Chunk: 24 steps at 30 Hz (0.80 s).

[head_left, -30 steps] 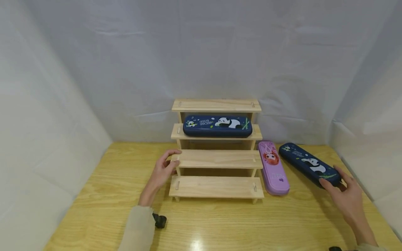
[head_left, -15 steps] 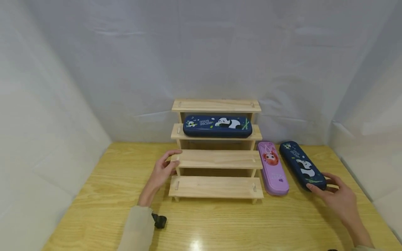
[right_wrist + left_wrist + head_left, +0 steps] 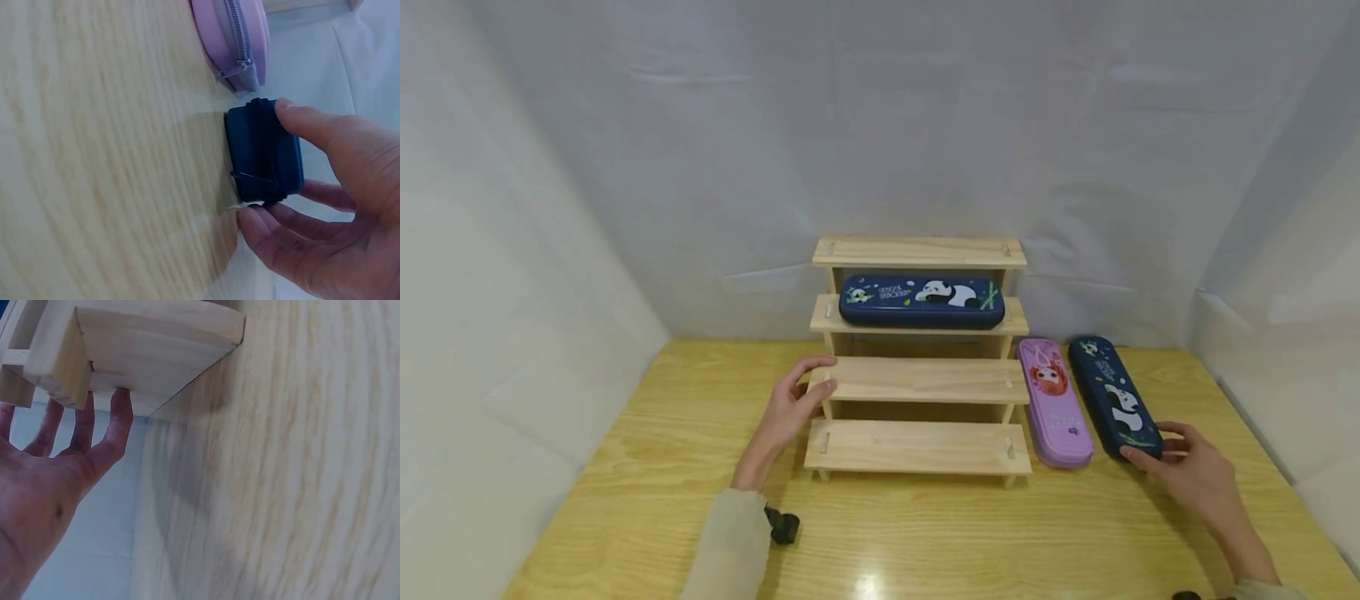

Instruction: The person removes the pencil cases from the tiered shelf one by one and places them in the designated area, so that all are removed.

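A four-tier wooden stepped rack [image 3: 917, 380] stands mid-table in the head view. My left hand [image 3: 790, 404] grips the left end of its second tier from the bottom; the left wrist view shows this hand's fingers [image 3: 120, 419] against the rack's side. At right, a navy panda pencil case [image 3: 1112, 392] lies at a slant on the table. My right hand [image 3: 1195, 471] holds its near end, thumb on the left edge and fingers on the right. In the right wrist view, the thumb [image 3: 306, 122] lies along one edge of the case's zipped end.
Between the rack and the held case lies a purple pencil case [image 3: 1056, 417] with a red-haired girl printed on it. Another navy panda pencil case [image 3: 921, 302] sits on the rack's second tier from the top. Pale cloth walls [image 3: 917, 125] enclose the wooden table [image 3: 925, 533].
My right hand has moved the navy pencil case's near end leftward, turning the case closer to parallel with the purple one. The left hand stays at the rack.
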### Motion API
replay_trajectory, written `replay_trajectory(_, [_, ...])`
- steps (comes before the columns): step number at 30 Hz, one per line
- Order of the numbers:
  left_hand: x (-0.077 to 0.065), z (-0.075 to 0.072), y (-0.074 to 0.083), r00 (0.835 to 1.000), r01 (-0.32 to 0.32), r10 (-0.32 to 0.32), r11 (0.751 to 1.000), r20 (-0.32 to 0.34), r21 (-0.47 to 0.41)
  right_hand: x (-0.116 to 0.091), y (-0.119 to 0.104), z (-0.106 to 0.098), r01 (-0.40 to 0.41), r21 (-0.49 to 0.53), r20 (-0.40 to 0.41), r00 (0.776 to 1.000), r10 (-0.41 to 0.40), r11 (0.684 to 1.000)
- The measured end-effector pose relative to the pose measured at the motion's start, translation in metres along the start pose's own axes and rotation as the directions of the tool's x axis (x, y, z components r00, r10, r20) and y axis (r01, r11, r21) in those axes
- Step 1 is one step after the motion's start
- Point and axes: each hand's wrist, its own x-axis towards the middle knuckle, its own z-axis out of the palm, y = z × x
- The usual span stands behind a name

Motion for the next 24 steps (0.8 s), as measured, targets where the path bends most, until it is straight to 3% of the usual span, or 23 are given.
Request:
replay_trajectory(9, [0.0, 0.002, -0.004, 1.0, -0.008, 0.008, 1.0, -0.01, -0.01, -0.002, -0.001, -0.008, 0.024, 0.014, 0.002, 1.0, -0.024, 1.0])
replay_trajectory(17, [0.0, 0.002, -0.005, 1.0, -0.005, 0.005, 0.999, -0.015, -0.032, -0.004, -0.013, -0.013, 0.109, 0.083, -0.132, 0.986, -0.098, 0.991])
replay_trajectory(24, [0.0, 0.002, -0.005, 1.0, -0.009, 0.009, 1.0, -0.019, -0.022, -0.002, -0.03, -0.013, 0.168, 0.131, -0.173, 0.974, -0.144, 0.977])
